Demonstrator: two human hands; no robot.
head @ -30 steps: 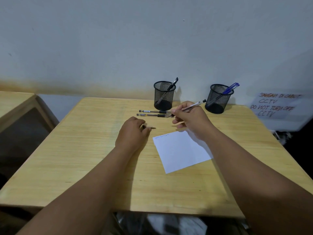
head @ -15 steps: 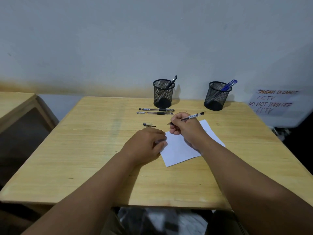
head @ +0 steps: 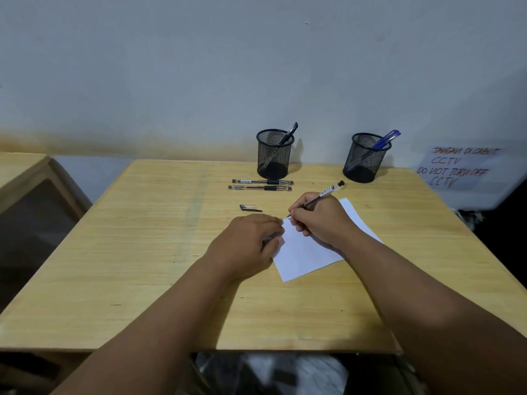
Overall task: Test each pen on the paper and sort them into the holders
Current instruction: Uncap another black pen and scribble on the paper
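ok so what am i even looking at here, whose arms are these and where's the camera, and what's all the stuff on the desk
There is no machine here: these are a person's two bare arms, filmed by one wide-angle camera worn on the head, looking forward and down. That is why the arms reach in from the bottom edge.

The right hand holds a pen in a writing grip, its tip at the top corner of a white sheet of paper. The left hand rests on the sheet's left edge, steadying it.

On the wooden table lie two more pens side by side, and nearer the hands a small pen cap. At the back stand two black mesh holders: the left holder has a black pen in it, the right holder a blue one. A handwritten CCTV notice hangs on the wall.
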